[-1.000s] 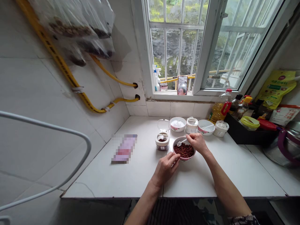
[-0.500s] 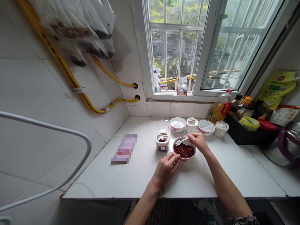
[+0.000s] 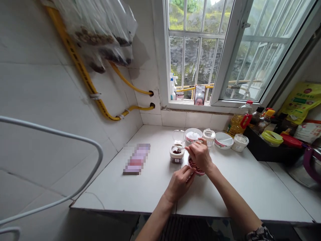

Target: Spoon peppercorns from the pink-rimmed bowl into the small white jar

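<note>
Plenty of room right of the right forearm [image 3: 233, 199] on the surface [image 3: 265, 190]. Straight back is jammed: right hand [image 3: 199, 155] over the near bowl [image 3: 200, 173], jar [image 3: 177, 160] just left (clear lid [image 3: 179, 135] sticking up behind), flowery bowls [image 3: 220, 145] and tubs [image 3: 240, 144] lining the back. Gap between jar and blurred purple thing [image 3: 137, 159] looks passable.

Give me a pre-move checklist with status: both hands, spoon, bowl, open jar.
1. Left hand on the rim of the bowl: ok.
2. Spoon gripped in right hand: ok.
3. Jar upright: ok.
4. Clear lid raised, off the jar's mouth: ok.
5. Load on spoon: cannot tell, too small.
6. Clear view into bowl: not ok, right hand covers part.
</note>
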The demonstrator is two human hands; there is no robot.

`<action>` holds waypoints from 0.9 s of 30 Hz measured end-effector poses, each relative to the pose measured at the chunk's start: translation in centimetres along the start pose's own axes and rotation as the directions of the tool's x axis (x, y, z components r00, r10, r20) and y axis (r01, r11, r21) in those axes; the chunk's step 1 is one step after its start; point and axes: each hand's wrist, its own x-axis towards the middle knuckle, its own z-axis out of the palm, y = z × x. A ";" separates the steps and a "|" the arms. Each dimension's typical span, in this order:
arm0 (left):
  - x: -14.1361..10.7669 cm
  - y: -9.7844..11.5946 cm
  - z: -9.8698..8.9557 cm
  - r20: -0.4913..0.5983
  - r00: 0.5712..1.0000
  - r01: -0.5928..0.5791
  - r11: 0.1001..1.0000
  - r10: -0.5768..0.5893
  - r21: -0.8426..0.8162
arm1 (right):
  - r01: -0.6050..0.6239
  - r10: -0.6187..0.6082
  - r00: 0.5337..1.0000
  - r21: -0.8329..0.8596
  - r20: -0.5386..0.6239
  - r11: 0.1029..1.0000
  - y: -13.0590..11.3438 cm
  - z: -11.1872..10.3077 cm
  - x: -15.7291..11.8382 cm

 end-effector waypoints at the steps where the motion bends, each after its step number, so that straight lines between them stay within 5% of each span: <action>1: 0.0 0.0 0.0 0.002 1.000 0.002 1.000 -0.002 0.008 | 0.051 -0.050 0.998 -0.030 0.033 0.998 -0.1 0.1 0.0; 3: 0.0 -0.1 0.1 0.001 1.000 0.005 1.000 -0.005 0.015 | 0.045 -0.044 0.999 -0.041 0.026 0.998 0.4 -0.2 -0.2; 7: -0.1 -0.1 0.1 -0.013 1.000 0.002 1.000 -0.002 0.008 | -0.211 0.216 0.973 0.075 -0.079 0.975 3.2 -2.4 -1.1; 9: -0.1 -0.1 0.0 -0.020 1.000 -0.004 1.000 0.004 0.003 | -0.308 0.313 0.949 0.133 -0.024 0.942 4.8 -3.7 -1.6; 16: 0.1 -0.1 -0.1 -0.016 1.000 -0.015 1.000 0.015 0.013 | -0.365 0.312 0.907 0.160 0.282 0.917 5.5 -3.9 -2.7; 27: -0.2 -0.3 0.0 -0.003 1.000 -0.006 1.000 0.006 -0.005 | -0.513 0.444 0.847 0.228 0.293 0.828 5.4 -3.8 -2.8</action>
